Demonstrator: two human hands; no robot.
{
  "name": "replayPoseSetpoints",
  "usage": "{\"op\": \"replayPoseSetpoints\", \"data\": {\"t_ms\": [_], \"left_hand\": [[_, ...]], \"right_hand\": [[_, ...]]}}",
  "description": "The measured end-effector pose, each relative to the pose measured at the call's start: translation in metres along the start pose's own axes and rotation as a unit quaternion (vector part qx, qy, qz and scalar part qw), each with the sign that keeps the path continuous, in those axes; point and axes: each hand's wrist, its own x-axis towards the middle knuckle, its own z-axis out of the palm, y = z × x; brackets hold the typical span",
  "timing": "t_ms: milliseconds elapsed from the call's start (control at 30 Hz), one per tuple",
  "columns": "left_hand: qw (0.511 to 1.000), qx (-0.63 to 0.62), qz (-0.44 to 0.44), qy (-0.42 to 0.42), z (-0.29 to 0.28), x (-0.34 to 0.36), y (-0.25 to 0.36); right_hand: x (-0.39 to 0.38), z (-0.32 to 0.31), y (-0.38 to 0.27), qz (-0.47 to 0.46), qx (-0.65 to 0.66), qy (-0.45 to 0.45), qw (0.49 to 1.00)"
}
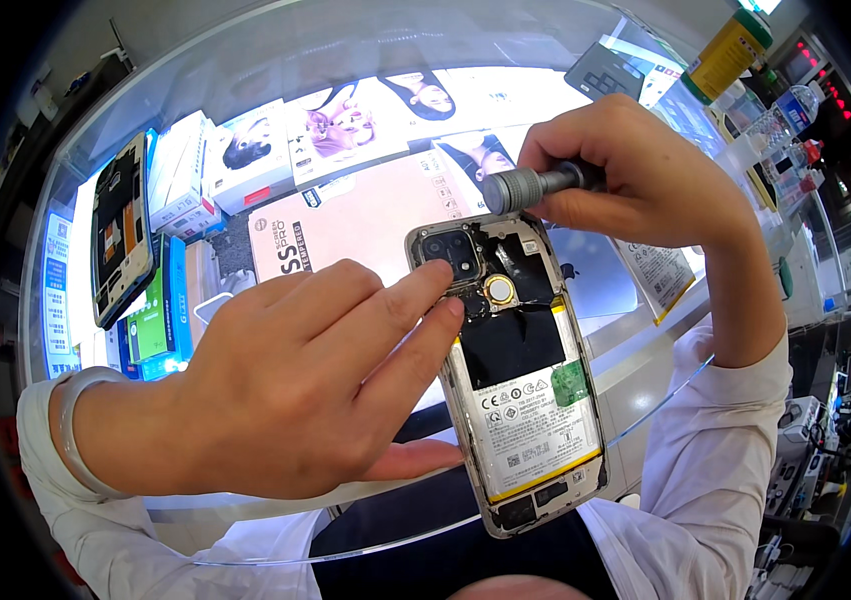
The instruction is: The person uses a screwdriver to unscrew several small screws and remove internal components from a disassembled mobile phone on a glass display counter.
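– Nearest the camera is the left hand [290, 400]; what are its fingers [385, 315] doing?

– Gripping the phone [512, 375]: two tips rest by the camera block [450, 252], while the thumb [415, 460] hooks the left edge, partly hidden. That probably steadies the body with its insides facing up.

– And the right hand [635, 175]?

– Curled firmly round a grey tool [525, 190], just beside the phone's far end. The knurled end points left; the other is hidden in the hand. Held so, it seems kept ready, clear of the parts.

– Where is the phone?

– Between the hands, slightly tilted, over the near edge of the glass table [625, 335].

– How does it look?

– Back cover off, edges pale and scuffed. Black film [515, 345] spans the middle, a gold-rimmed disc [498, 290] sits right of the camera block, and a pale battery [530, 440] with yellow edging and a green sticker [570, 384] fills most of the near half.

– Farther out?

– Beyond lies a pink box [365, 220]; at left, an opened handset [125, 230], perhaps set aside to free the middle. Far right, a yellow bottle [728, 58].
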Motion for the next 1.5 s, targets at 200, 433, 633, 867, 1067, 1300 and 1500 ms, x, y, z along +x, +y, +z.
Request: {"op": "replayPoseSetpoints", "data": {"t_ms": [200, 433, 633, 867, 1067, 1300, 1500], "left_hand": [[1.0, -0.001, -0.001, -0.002, -0.001, 0.001, 0.0], [1.0, -0.001, 0.001, -0.002, 0.0, 0.001, -0.001], [1.0, -0.007, -0.001, 0.003, 0.0, 0.0, -0.001], [1.0, -0.004, 0.001, 0.009, 0.002, 0.001, -0.001], [1.0, -0.001, -0.001, 0.003, 0.0, 0.001, 0.0], [1.0, 0.006, 0.002, -0.013, -0.002, 0.003, -0.001], [1.0, 0.01, 0.001, -0.015, -0.002, 0.002, -0.001]], "right_hand": [[-0.001, 0.002, -0.01, 0.023, -0.001, 0.0, 1.0], [-0.001, -0.003, -0.008, 0.007, -0.025, -0.002, 1.0], [-0.011, -0.023, -0.002, 0.048, -0.056, 0.087, 0.993], [-0.017, -0.04, 0.016, -0.086, 0.124, 0.203, 0.968], [-0.023, -0.044, 0.009, 0.0, 0.253, 0.265, 0.93], [-0.011, -0.038, 0.013, 0.07, 0.214, 0.156, 0.962], [-0.012, -0.046, 0.039, 0.082, 0.185, 0.263, 0.943]]}}
